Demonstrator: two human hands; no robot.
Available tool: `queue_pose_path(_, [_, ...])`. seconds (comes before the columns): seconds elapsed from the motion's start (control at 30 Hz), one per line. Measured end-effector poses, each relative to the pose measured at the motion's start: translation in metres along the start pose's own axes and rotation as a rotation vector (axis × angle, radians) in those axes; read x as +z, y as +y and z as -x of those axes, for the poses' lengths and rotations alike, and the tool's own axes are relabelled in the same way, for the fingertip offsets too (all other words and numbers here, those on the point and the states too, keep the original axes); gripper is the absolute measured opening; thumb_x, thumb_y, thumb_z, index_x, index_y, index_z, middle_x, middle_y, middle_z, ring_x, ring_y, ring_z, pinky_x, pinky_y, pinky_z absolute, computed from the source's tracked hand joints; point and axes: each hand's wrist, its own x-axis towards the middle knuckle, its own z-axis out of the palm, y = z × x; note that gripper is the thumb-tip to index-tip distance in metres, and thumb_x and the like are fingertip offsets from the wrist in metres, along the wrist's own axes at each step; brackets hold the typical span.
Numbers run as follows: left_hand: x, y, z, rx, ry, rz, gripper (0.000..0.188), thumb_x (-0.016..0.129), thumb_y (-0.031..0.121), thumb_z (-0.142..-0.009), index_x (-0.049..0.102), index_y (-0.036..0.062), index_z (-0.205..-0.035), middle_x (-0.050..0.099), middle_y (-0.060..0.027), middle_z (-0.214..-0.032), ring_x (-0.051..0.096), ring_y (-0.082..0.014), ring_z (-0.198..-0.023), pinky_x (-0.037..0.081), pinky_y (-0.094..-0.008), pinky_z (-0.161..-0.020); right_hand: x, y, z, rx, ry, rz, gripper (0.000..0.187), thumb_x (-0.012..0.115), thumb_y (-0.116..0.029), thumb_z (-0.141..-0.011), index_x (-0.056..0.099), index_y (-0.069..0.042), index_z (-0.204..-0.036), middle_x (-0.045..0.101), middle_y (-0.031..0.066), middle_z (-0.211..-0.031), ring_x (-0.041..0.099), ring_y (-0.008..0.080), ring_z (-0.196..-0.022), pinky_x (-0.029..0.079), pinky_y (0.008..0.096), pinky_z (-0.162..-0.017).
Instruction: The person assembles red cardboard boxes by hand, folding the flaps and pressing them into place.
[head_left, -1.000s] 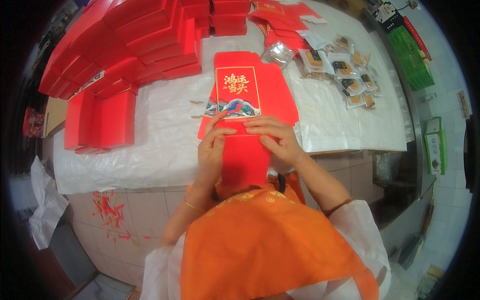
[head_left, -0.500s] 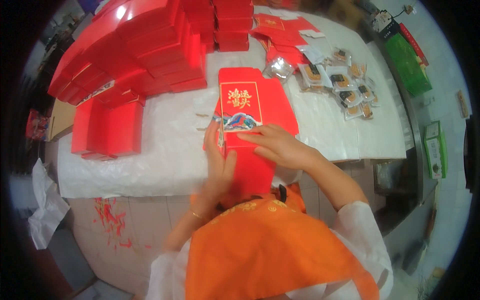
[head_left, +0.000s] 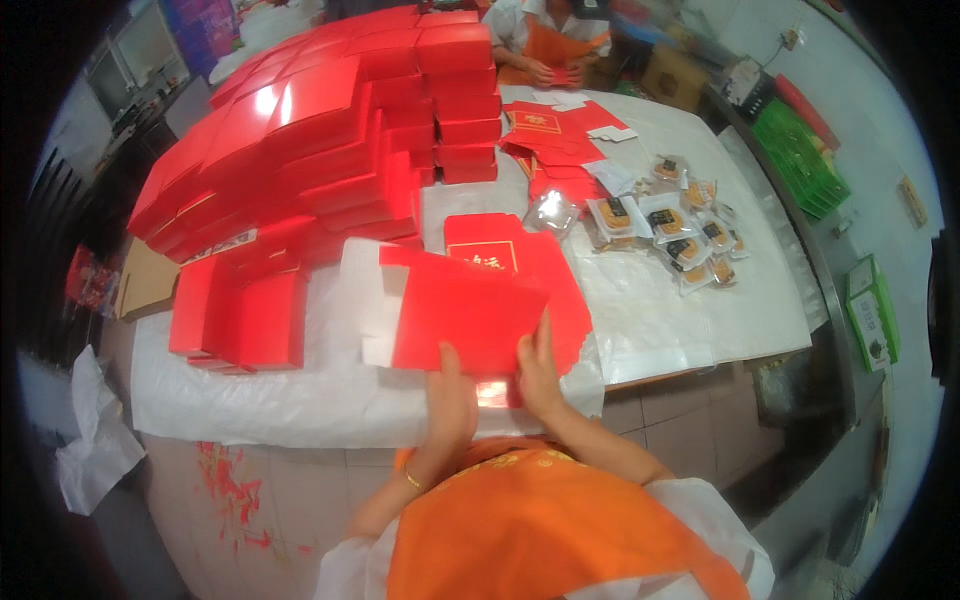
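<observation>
A red cardboard box blank (head_left: 465,315) is raised at a tilt in front of me, its white-faced flaps sticking out on the left. My left hand (head_left: 452,398) grips its near edge, fingers partly hidden behind the card. At its near right corner my right hand (head_left: 540,375) holds on, with the thumb side showing. Beneath and beyond lies another flat red box blank (head_left: 565,285) with a gold-framed print, partly covered by the raised one.
Stacked red boxes (head_left: 330,150) rise at the far left, with an open red box (head_left: 240,320) before them. Wrapped pastries (head_left: 685,240) and a clear plastic tray (head_left: 552,213) lie right. Red card pieces (head_left: 560,130) lie farther back. A co-worker (head_left: 560,50) sits beyond the table.
Both hands have lifted a red box blank off the flat ones and turned it, its flaps now pointing left. The view has tilted up, bringing in the co-worker.
</observation>
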Motion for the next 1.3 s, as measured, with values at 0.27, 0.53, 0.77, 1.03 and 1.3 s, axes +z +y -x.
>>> queue_pose_path(0.27, [-0.037,0.007,-0.018,0.438,-0.063,-0.438,0.035,0.060,0.023,-0.102,0.057,-0.0045,-0.123,0.065,-0.0107,-0.117,0.061,-0.0174,-0.109,0.051,-0.0371,-0.095,-0.039,-0.018,-0.052,-0.187,-0.207,0.053,0.088,0.055,-0.054,-0.099,0.015,-0.006,-0.160,0.043,0.0153,-0.151,0.039,0.0274,-0.142,0.033,0.0412,-0.116])
queue_pose_path(0.53, [-0.032,-0.017,-0.064,0.372,-0.219,-0.487,0.063,0.071,-0.001,-0.082,0.039,-0.0048,-0.137,0.062,-0.0151,-0.120,0.062,-0.0237,-0.104,0.053,-0.0362,-0.090,-0.017,0.022,-0.049,-0.238,-0.146,0.236,0.075,0.064,-0.053,-0.094,0.042,0.001,-0.140,0.054,0.0217,-0.132,0.055,0.0350,-0.122,0.042,0.0432,-0.103])
queue_pose_path(0.77, [-0.033,-0.030,-0.069,0.576,-0.151,-0.313,0.063,0.073,0.022,-0.089,0.041,-0.0055,-0.135,0.051,-0.0163,-0.136,0.052,-0.0232,-0.121,0.045,-0.0381,-0.101,-0.028,0.041,-0.044,-0.265,-0.224,0.428,0.070,0.070,-0.041,-0.092,0.042,0.001,-0.140,0.051,0.0251,-0.136,0.053,0.0407,-0.125,0.042,0.0448,-0.106])
queue_pose_path(1.03, [-0.039,-0.014,-0.067,0.578,-0.010,-0.306,0.057,0.066,0.041,-0.096,0.050,-0.0057,-0.125,0.060,-0.0140,-0.120,0.058,-0.0221,-0.108,0.048,-0.0390,-0.095,-0.123,0.032,-0.146,-0.221,-0.175,0.579,0.045,0.063,-0.004,-0.083,0.060,-0.002,-0.128,0.055,0.0194,-0.137,0.050,0.0404,-0.129,0.037,0.0447,-0.113])
queue_pose_path(1.3, [-0.058,-0.014,-0.060,0.701,-0.012,-0.473,0.072,0.062,0.063,-0.092,0.055,-0.0052,-0.113,0.063,-0.0108,-0.106,0.061,-0.0199,-0.095,0.050,-0.0362,-0.084,-0.189,-0.003,-0.268,0.016,-0.348,1.466,0.080,0.076,-0.028,-0.075,0.048,-0.016,-0.149,0.052,0.0154,-0.146,0.048,0.0367,-0.133,0.039,0.0448,-0.111])
